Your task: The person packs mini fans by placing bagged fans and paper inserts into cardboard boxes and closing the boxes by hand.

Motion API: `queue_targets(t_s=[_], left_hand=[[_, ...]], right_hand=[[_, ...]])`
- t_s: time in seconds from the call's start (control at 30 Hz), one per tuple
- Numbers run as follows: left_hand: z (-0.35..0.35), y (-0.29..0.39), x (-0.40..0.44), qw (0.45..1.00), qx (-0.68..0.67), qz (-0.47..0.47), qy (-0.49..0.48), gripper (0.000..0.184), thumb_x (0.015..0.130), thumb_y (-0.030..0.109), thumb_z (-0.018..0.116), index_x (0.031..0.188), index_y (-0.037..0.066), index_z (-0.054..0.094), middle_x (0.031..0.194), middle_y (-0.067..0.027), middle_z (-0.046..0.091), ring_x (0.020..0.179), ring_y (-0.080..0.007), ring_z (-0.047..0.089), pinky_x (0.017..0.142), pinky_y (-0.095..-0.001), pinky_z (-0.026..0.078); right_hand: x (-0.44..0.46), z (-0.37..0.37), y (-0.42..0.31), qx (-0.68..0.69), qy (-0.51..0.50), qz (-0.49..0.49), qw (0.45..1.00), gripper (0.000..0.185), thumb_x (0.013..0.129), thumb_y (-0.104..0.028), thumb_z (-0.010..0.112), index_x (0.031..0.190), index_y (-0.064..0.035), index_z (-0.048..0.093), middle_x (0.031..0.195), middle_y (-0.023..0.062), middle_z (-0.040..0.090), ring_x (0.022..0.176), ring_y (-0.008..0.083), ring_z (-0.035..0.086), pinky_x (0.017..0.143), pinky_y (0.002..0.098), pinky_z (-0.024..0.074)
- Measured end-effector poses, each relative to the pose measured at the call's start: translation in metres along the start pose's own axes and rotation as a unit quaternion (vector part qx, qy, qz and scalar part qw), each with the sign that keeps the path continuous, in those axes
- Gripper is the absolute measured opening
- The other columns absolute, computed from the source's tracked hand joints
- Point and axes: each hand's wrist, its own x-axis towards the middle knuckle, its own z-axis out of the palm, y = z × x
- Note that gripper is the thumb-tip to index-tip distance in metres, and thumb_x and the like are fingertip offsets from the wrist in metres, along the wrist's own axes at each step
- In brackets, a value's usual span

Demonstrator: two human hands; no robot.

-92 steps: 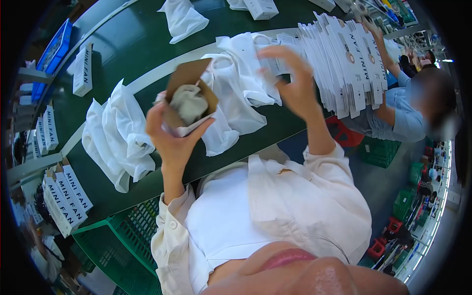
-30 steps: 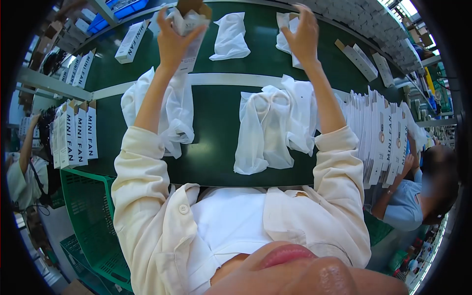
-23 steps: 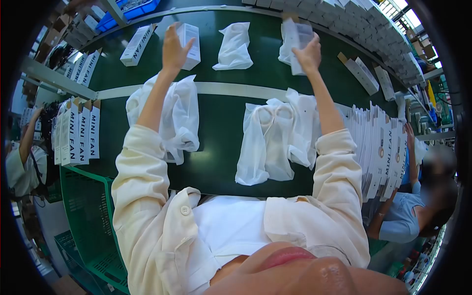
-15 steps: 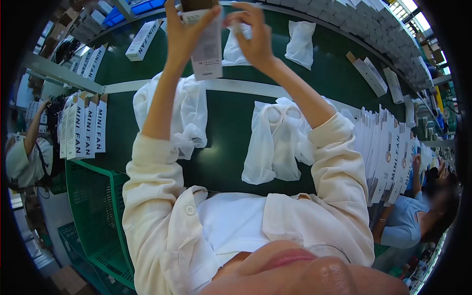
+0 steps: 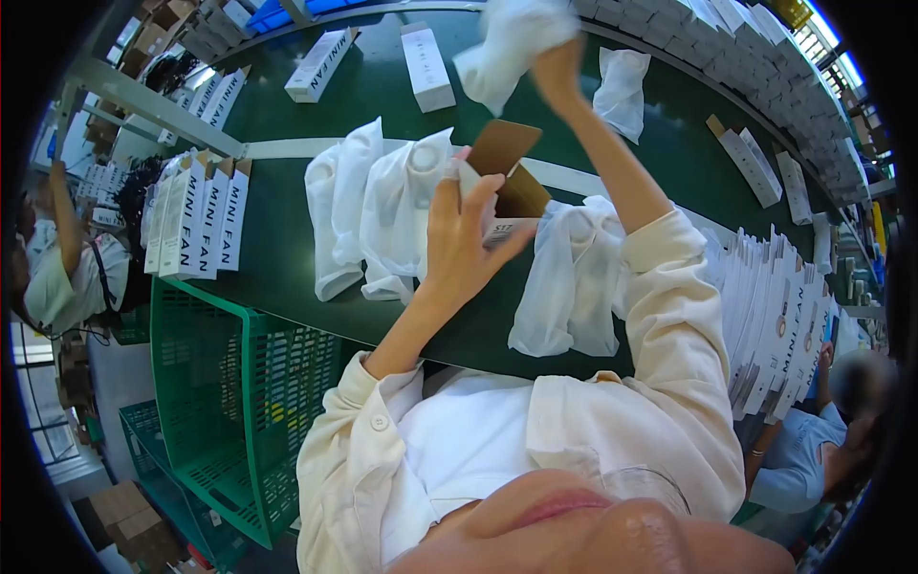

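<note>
My left hand (image 5: 466,230) is wrapped round a white carton (image 5: 501,230), held above the table with its brown flap (image 5: 505,148) up and its mouth open. Away at the far side, my right hand (image 5: 557,75) grips a white bagged item (image 5: 516,43); both are smeared by motion, and the bag's contents cannot be made out. Two more white bagged items (image 5: 406,206) lie left of the carton, partly behind my left hand. To its right are further bagged items (image 5: 564,277), with round shapes showing through the wrapping.
MINI FAN boxes (image 5: 182,220) stand at left, above a green plastic basket (image 5: 251,402). A white box (image 5: 427,67) and a MINI FAN box (image 5: 320,65) lie at the back. Stacked flat cartons (image 5: 765,316) are at right, near a person in blue (image 5: 798,454).
My left hand has come down nearer my body, with an open carton in it. The right hand has moved away from the carton and lifted a bagged item off the far table.
</note>
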Motion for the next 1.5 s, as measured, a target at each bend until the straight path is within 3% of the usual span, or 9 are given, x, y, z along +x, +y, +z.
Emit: queue_targets(t_s=[0.07,0.23,0.57,0.77,1.03,1.1,1.2,1.27,1.5], left_hand=[[0.010,0.004,-0.003,0.997,-0.042,-0.057,-0.004,0.061,0.071,0.018,0.078,0.118,0.009,0.040,0.114,-0.0148,0.044,0.104,-0.0298,0.049,0.089,-0.0363,0.041],[-0.001,0.010,0.005,0.993,-0.105,-0.062,0.007,0.079,0.059,0.016,0.087,0.117,0.010,0.033,0.108,-0.0109,0.042,0.099,-0.0267,0.050,0.083,-0.0340,0.044],[-0.008,0.022,-0.012,0.967,-0.204,-0.141,0.055,0.095,0.056,0.015,0.089,0.124,0.011,0.022,0.116,-0.0109,0.035,0.105,-0.0252,0.047,0.088,-0.0335,0.044],[-0.032,0.014,-0.011,0.961,-0.231,-0.136,0.070,0.095,0.060,0.022,0.088,0.126,0.013,0.021,0.122,-0.0124,0.026,0.113,-0.0273,0.042,0.093,-0.0358,0.042],[-0.022,0.007,-0.012,0.993,-0.122,0.005,-0.007,0.093,0.061,0.023,0.087,0.126,0.013,0.021,0.122,-0.0111,0.029,0.114,-0.0270,0.042,0.096,-0.0345,0.041],[-0.021,0.013,-0.009,0.995,-0.046,0.060,-0.069,0.090,0.063,0.019,0.085,0.126,0.013,0.021,0.121,-0.0113,0.032,0.115,-0.0271,0.042,0.098,-0.0341,0.041],[-0.023,0.017,-0.008,0.995,-0.080,0.035,-0.043,0.089,0.063,0.019,0.085,0.125,0.014,0.021,0.122,-0.0115,0.032,0.115,-0.0276,0.043,0.098,-0.0356,0.041],[-0.023,0.020,-0.008,0.994,-0.112,0.007,-0.004,0.088,0.064,0.020,0.085,0.124,0.015,0.022,0.122,-0.0117,0.032,0.115,-0.0280,0.044,0.098,-0.0372,0.042],[-0.032,0.009,-0.005,0.985,-0.158,-0.054,0.032,0.087,0.063,0.022,0.086,0.123,0.017,0.022,0.121,-0.0114,0.031,0.113,-0.0278,0.045,0.096,-0.0380,0.044]], right_hand=[[0.027,-0.004,0.057,-0.189,0.021,-0.011,0.982,0.041,0.077,-0.013,0.067,0.113,-0.0029,0.051,0.104,0.0112,0.059,0.088,0.0252,0.058,0.078,0.0294,0.0480],[0.055,-0.084,-0.034,0.193,0.077,0.375,0.903,0.038,0.075,-0.010,0.067,0.111,-0.0039,0.054,0.100,0.0106,0.061,0.084,0.0250,0.058,0.076,0.0293,0.0475],[0.042,-0.142,-0.185,0.118,-0.192,-0.152,0.962,0.034,0.055,-0.001,0.073,0.087,-0.0066,0.064,0.085,0.0068,0.063,0.072,0.0203,0.055,0.065,0.0247,0.0475],[0.041,-0.158,-0.235,0.303,-0.285,0.278,0.866,0.022,0.061,-0.003,0.073,0.080,-0.0054,0.062,0.084,0.0087,0.063,0.071,0.0224,0.054,0.069,0.0277,0.0472],[0.007,-0.180,-0.259,-0.079,-0.459,0.008,0.885,0.017,0.070,-0.010,0.070,0.083,-0.0026,0.063,0.085,0.0095,0.063,0.077,0.0252,0.057,0.079,0.0301,0.0471],[0.031,-0.204,-0.252,0.007,-0.586,0.191,0.787,0.019,0.071,-0.008,0.069,0.087,-0.0023,0.063,0.092,0.0090,0.063,0.082,0.0256,0.058,0.083,0.0306,0.0461],[0.007,-0.257,-0.199,0.069,-0.217,0.127,0.965,0.017,0.076,-0.010,0.070,0.090,-0.0047,0.063,0.094,0.0065,0.062,0.081,0.0232,0.057,0.081,0.0302,0.0463],[-0.012,-0.311,-0.169,-0.110,-0.112,0.177,0.972,0.023,0.075,-0.011,0.073,0.093,-0.0068,0.061,0.090,0.0057,0.060,0.085,0.0232,0.056,0.085,0.0302,0.0453],[-0.107,-0.382,-0.111,-0.332,-0.348,0.251,0.840,0.036,0.072,-0.009,0.072,0.105,-0.0076,0.058,0.119,0.0099,0.050,0.105,0.0263,0.052,0.093,0.0340,0.0443]])
